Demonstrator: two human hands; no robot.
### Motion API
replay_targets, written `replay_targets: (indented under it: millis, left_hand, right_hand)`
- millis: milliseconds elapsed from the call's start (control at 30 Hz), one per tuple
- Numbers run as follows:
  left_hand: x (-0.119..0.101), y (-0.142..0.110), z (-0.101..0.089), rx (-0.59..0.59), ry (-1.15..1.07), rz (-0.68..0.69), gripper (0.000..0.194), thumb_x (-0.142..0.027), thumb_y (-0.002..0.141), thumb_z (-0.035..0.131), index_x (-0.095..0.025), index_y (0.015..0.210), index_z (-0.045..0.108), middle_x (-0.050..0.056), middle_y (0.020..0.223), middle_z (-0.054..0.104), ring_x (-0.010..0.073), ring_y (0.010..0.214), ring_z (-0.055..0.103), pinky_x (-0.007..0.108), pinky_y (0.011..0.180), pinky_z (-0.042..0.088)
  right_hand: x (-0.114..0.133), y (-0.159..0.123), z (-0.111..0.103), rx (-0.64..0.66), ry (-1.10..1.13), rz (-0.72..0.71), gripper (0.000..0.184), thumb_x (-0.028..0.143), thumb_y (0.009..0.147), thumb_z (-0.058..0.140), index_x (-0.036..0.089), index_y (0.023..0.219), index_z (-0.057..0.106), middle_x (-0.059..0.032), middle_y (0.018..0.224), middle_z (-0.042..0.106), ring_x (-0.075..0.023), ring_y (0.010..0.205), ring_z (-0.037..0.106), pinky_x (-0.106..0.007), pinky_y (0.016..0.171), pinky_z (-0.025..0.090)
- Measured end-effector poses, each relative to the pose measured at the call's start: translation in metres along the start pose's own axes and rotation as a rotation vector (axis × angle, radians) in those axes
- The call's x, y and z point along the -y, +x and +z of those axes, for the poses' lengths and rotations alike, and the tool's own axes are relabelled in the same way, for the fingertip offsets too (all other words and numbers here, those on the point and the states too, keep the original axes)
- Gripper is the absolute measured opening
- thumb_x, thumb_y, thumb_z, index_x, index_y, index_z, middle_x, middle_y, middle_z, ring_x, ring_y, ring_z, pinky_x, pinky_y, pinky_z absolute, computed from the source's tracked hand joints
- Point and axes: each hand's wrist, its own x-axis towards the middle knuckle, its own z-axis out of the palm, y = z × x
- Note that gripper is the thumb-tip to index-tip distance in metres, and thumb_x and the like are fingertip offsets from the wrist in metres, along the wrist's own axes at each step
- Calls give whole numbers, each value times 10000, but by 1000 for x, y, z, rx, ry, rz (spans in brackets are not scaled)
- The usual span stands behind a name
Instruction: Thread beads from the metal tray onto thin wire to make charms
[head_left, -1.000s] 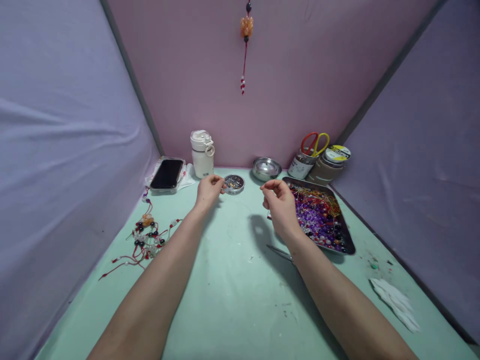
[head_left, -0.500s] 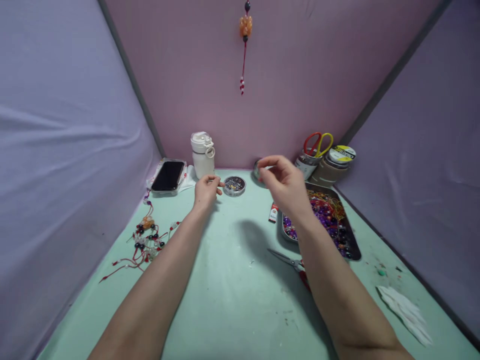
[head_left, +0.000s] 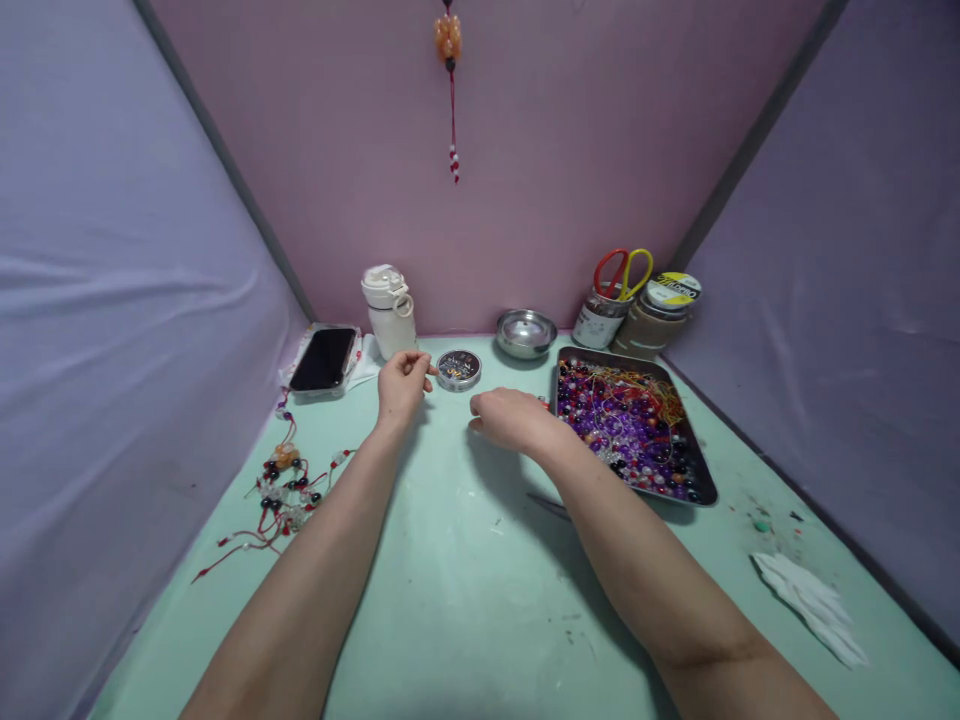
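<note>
- Beads [head_left: 624, 428] and thread [head_left: 664, 400] in dark tray [head_left: 695, 455].
- Round clear case [head_left: 459, 386] of small pieces: just beside left hand [head_left: 403, 388], its thumb and forefinger pressed together.
- Right hand [head_left: 508, 418] near case; grip cannot be told.
- Jar [head_left: 598, 330] holding red, yellow handles [head_left: 598, 275]; neighbouring lid's [head_left: 673, 290] lettering unclear.

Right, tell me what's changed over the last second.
The right hand, in front of the steel bowl half a second ago, has moved left and lower in view, closer to the round case, uncovering the bowl. No grasp or release can be made out. The left hand stays beside the case; bowl and bead tray stay put.
</note>
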Motion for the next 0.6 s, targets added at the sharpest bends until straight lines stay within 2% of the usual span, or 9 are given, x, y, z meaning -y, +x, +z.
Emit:
replay_targets:
  millis: [100, 200, 300, 367, 467, 533, 600]
  left_hand:
    - [-2, 0, -2, -26, -30, 17, 217, -373, 733, 612, -172, 797, 562, 6, 662, 637, 72, 432, 475, 191, 400, 304]
    - [-4, 0, -1, 7, -37, 55, 194, -354, 747, 607, -169, 794, 569, 7, 658, 634, 72, 433, 473, 191, 405, 318]
    - [-4, -3, 1, 79, 3, 130, 159, -327, 767, 592, -170, 791, 584, 4, 643, 633, 77, 431, 474, 203, 428, 351]
    - [-3, -6, 2, 140, 76, 215, 134, -306, 780, 580, -174, 786, 599, -3, 639, 627, 84, 447, 483, 216, 460, 378]
    - [-2, -11, 5, 230, 256, 376, 118, -273, 802, 558, -183, 781, 631, -8, 663, 630, 93, 511, 506, 230, 546, 410]
    - [-2, -14, 5, 272, 359, 438, 123, -261, 810, 550, -192, 790, 650, -5, 688, 647, 103, 556, 523, 236, 590, 417]
    - [-3, -14, 4, 296, 415, 443, 130, -264, 812, 551, -200, 806, 664, 2, 717, 665, 113, 587, 538, 241, 611, 421]
  right_hand:
    - [-5, -7, -6, -9, 10, -18, 230, 312, 818, 586, 200, 993, 684, -149, 956, 685, -289, 835, 629, -330, 619, 384]
    - [-10, -4, -9, -201, 104, 13, 283, 335, 860, 537, 206, 1082, 656, -135, 968, 662, -258, 843, 613, -327, 652, 382]
    - [-14, 10, -4, -385, 351, 47, 286, 359, 875, 516, 173, 1027, 672, -122, 912, 653, -226, 829, 592, -326, 694, 388]
    - [-14, 19, 3, -380, 669, 53, 295, 385, 854, 540, 164, 1005, 664, -100, 877, 654, -187, 763, 580, -307, 669, 399]
    - [-13, 28, 14, -252, 1205, 109, 307, 417, 817, 571, 179, 1002, 633, -66, 843, 646, -128, 645, 536, -261, 567, 389]
    - [-13, 31, 19, -240, 1401, 149, 236, 387, 775, 613, 181, 889, 631, -38, 773, 623, -107, 615, 508, -236, 535, 368]
    - [-13, 33, 21, -301, 1443, 169, 176, 344, 731, 647, 173, 756, 612, -15, 694, 588, -98, 600, 491, -227, 529, 355]
